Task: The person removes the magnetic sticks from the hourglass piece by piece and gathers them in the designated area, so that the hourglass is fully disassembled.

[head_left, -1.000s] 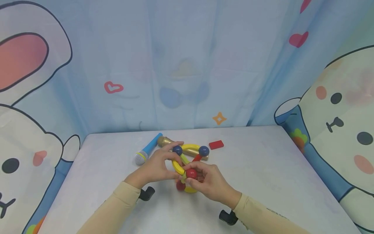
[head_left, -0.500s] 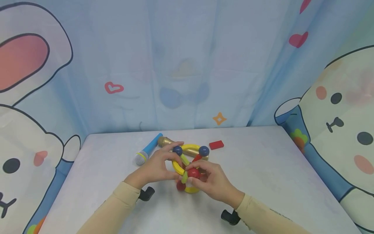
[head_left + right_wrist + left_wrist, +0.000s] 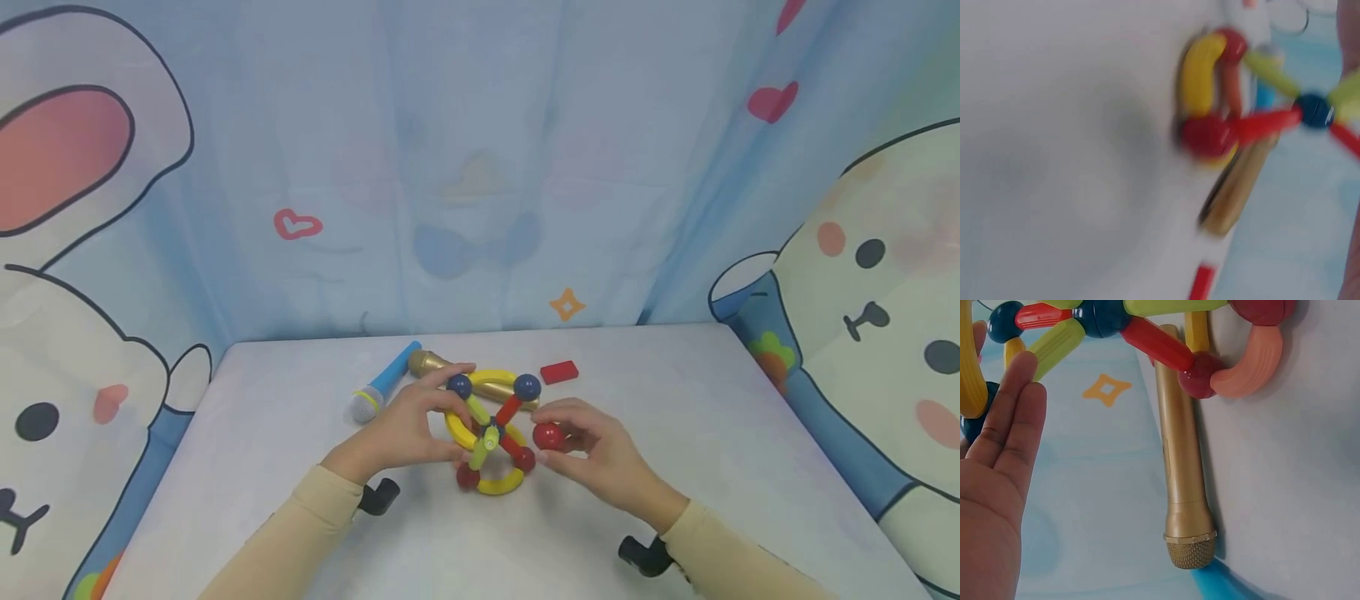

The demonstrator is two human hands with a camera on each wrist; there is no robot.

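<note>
A toy built of yellow arcs, red and green sticks and blue and red balls [image 3: 491, 437] stands on the white table [image 3: 712, 433]. My left hand [image 3: 444, 410] grips it from the left, fingers over a blue ball [image 3: 459, 386] and thumb on a yellow arc. My right hand [image 3: 558, 433] pinches a loose red ball [image 3: 547, 435] just right of the toy and apart from it. In the left wrist view my left hand's fingers [image 3: 1007, 419] lie against the toy [image 3: 1104, 315]. The right wrist view is blurred; it shows the toy [image 3: 1260, 119].
A gold microphone [image 3: 431, 364] lies just behind the toy and shows too in the left wrist view [image 3: 1182, 462]. A blue microphone [image 3: 381, 390] lies to its left, a red block [image 3: 558, 372] at the back right. A cartoon cloth backdrop surrounds the table.
My right hand has pulled the red ball off the front of the toy and moved it right. My left hand has kept its hold on the toy.
</note>
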